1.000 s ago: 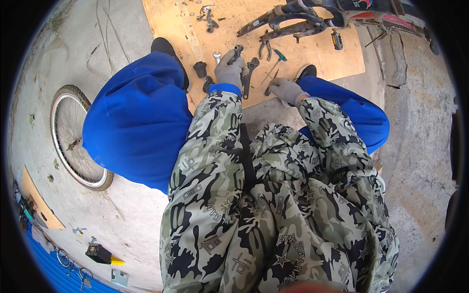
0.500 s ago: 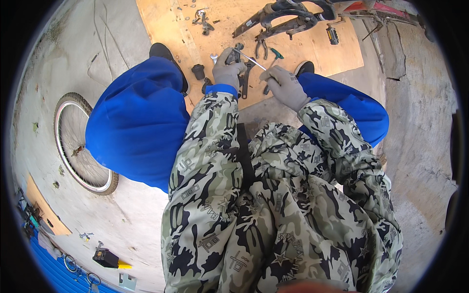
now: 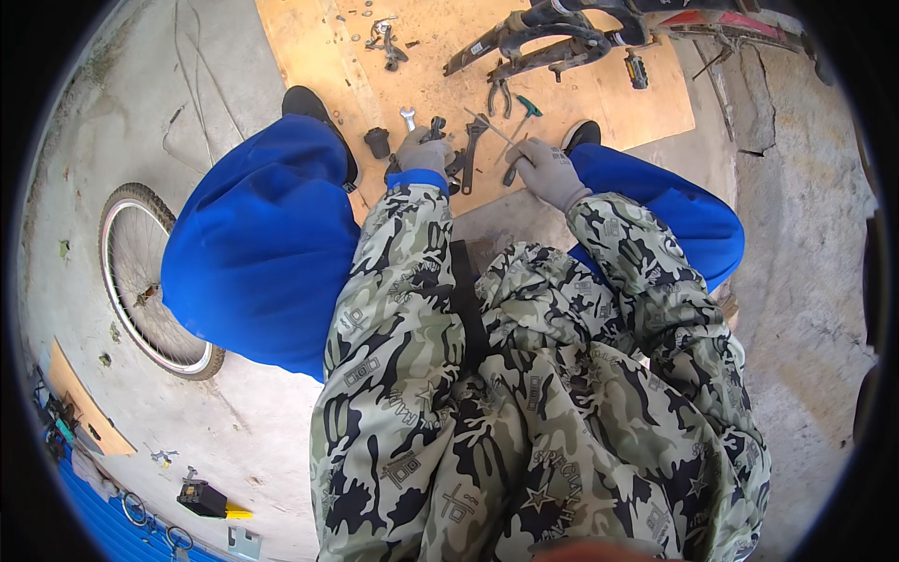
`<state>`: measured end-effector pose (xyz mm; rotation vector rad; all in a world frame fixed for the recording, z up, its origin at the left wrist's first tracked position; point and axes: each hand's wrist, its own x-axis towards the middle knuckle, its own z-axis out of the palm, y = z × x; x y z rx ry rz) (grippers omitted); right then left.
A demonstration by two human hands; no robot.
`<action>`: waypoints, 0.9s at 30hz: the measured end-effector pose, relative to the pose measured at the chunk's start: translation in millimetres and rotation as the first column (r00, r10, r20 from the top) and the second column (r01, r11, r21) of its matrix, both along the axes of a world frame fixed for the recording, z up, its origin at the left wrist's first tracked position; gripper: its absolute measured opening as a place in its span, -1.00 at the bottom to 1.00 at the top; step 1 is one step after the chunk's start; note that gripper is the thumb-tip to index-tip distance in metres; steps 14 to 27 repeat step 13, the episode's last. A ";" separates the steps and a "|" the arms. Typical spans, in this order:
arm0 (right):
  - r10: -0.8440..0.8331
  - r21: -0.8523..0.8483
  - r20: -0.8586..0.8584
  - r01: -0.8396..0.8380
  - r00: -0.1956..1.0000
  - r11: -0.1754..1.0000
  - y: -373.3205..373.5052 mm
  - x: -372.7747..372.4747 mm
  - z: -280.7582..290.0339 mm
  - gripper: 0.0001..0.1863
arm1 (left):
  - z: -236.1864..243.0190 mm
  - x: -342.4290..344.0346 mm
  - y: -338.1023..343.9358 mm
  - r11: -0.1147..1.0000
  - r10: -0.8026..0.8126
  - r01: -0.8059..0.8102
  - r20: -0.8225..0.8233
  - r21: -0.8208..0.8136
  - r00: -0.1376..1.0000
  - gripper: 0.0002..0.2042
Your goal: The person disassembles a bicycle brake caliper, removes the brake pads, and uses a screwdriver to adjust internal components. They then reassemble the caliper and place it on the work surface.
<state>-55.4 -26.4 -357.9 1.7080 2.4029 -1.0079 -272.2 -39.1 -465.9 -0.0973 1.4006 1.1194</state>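
My left hand, in a grey glove, is closed around a small dark bike part low over the wooden board; the fingers partly cover it. Gloved in grey too, my right hand grips a tool with a thin metal shaft, pointing up and left; its handle is hidden in the palm. Between the hands lies a dark adjustable wrench. A green T-handle tool and black-handled pliers rest just beyond. Beside my left hand are an open-end spanner and a black cup-shaped part.
A dark bike fork and a pedal are at the board's far side. Small metal parts lie far left. My legs flank the work. A bicycle wheel lies on the floor at left, a black box lower left.
My left hand has lowered toward me and left with the dark part, away from the shaft's tip. The shaft now stands apart from it; my right hand has barely moved.
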 end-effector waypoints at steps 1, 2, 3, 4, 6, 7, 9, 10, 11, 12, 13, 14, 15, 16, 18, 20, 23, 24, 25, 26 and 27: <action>-0.005 -0.028 0.041 0.006 0.999 1.000 -8.1 3.2 -9.4 -0.78 | -7.8 -2.6 -11.8 0.998 0.015 -0.016 -0.011 -0.057 1.000 -0.48; -0.009 -0.054 0.082 0.014 0.997 0.998 -14.0 5.4 -19.7 -0.77 | -18.0 -10.2 -13.6 0.995 0.011 -0.007 0.044 -0.097 0.999 -0.46; -0.023 -0.092 0.135 0.036 0.991 0.995 -16.4 5.8 -31.3 -0.76 | -28.1 -15.1 -7.7 0.990 0.053 -0.049 0.026 -0.130 0.998 -0.44; -0.004 -0.062 0.139 0.013 0.990 0.998 -14.3 3.7 -44.8 -0.76 | -38.0 -20.9 1.9 0.982 0.095 -0.092 0.007 -0.162 0.995 -0.43; -0.015 -0.039 0.188 0.023 0.982 0.999 -9.5 1.7 -68.3 -0.75 | -56.9 -39.2 32.8 0.982 0.082 -0.074 0.040 -0.176 0.996 -0.39; -0.010 -0.044 0.208 0.019 0.978 0.999 -4.2 4.1 -76.8 -0.75 | -60.1 -32.0 50.1 0.952 0.274 -0.270 0.010 -0.143 0.962 -0.47; -0.029 -0.058 0.224 0.043 0.974 0.997 1.3 15.5 -85.6 -0.74 | -61.2 -41.3 81.7 0.909 0.337 -0.365 0.159 0.200 0.928 -0.43; -0.048 -0.061 0.212 0.062 0.976 0.996 3.6 23.4 -85.7 -0.74 | -59.0 -49.2 102.0 0.855 0.283 -0.345 0.210 0.387 0.936 -0.37; -0.046 -0.061 0.240 0.062 0.970 0.996 5.3 29.0 -85.0 -0.73 | -56.6 -62.7 118.6 0.859 0.178 -0.229 0.153 0.457 0.972 -0.32; -0.044 -0.057 0.253 0.060 0.966 0.997 7.4 30.5 -84.1 -0.73 | -53.9 -77.1 135.8 0.870 0.120 -0.210 0.222 0.445 0.968 -0.26; -0.043 -0.053 0.259 0.059 0.965 0.997 10.4 26.6 -82.8 -0.73 | -54.1 -98.1 140.8 0.939 0.041 -0.099 0.177 0.330 0.983 -0.17; -0.043 -0.053 0.259 0.059 0.965 0.997 10.4 26.6 -82.8 -0.73 | -54.1 -98.1 140.8 0.939 0.041 -0.099 0.177 0.330 0.983 -0.17; -0.043 -0.053 0.259 0.059 0.965 0.997 10.4 26.6 -82.8 -0.73 | -54.1 -98.1 140.8 0.939 0.041 -0.099 0.177 0.330 0.983 -0.17; -0.043 -0.053 0.259 0.059 0.965 0.997 10.4 26.6 -82.8 -0.73 | -54.1 -98.1 140.8 0.939 0.041 -0.099 0.177 0.330 0.983 -0.17; -0.043 -0.053 0.259 0.059 0.965 0.997 10.4 26.6 -82.8 -0.73 | -54.1 -98.1 140.8 0.939 0.041 -0.099 0.177 0.330 0.983 -0.17; -0.043 -0.053 0.259 0.059 0.965 0.997 10.4 26.6 -82.8 -0.73 | -54.1 -98.1 140.8 0.939 0.041 -0.099 0.177 0.330 0.983 -0.17; -0.043 -0.053 0.259 0.059 0.965 0.997 10.4 26.6 -82.8 -0.73 | -54.1 -98.1 140.8 0.939 0.041 -0.099 0.177 0.330 0.983 -0.17; -0.043 -0.053 0.259 0.059 0.965 0.997 10.4 26.6 -82.8 -0.73 | -54.1 -98.1 140.8 0.939 0.041 -0.099 0.177 0.330 0.983 -0.17; -0.043 -0.053 0.259 0.059 0.965 0.997 10.4 26.6 -82.8 -0.73 | -54.1 -98.1 140.8 0.939 0.041 -0.099 0.177 0.330 0.983 -0.17; -0.043 -0.053 0.259 0.059 0.965 0.997 10.4 26.6 -82.8 -0.73 | -54.1 -98.1 140.8 0.939 0.041 -0.099 0.177 0.330 0.983 -0.17; -0.043 -0.053 0.259 0.059 0.965 0.997 10.4 26.6 -82.8 -0.73 | -54.1 -98.1 140.8 0.939 0.041 -0.099 0.177 0.330 0.983 -0.17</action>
